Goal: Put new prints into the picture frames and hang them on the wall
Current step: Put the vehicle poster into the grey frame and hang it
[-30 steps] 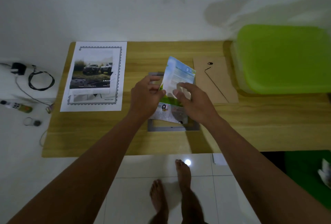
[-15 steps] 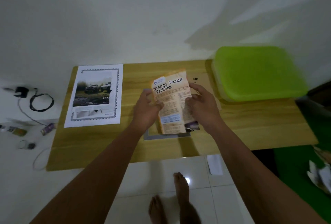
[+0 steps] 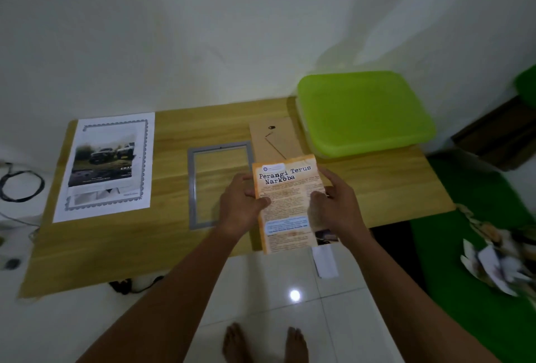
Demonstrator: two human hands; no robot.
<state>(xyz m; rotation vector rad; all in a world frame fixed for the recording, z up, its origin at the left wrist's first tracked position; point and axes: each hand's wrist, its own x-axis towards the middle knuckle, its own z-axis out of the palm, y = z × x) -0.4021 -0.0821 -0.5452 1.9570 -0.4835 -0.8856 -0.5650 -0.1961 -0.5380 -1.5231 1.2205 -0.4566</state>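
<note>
Wooden table (image 3: 171, 246): car print (image 3: 104, 165), grey frame (image 3: 192, 188), backing board (image 3: 275, 139), green box (image 3: 362, 110).

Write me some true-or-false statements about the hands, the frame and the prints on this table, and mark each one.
1. The left hand and the right hand both hold the orange leaflet. True.
2. The grey frame already holds a print. False: it lies empty on the table, and wood shows through its opening.
3. The car print lies flat on the table, apart from the grey frame. True.
4. The backing board is fitted into the grey frame. False: it lies on the table beside the grey frame, between it and the green container.
</note>
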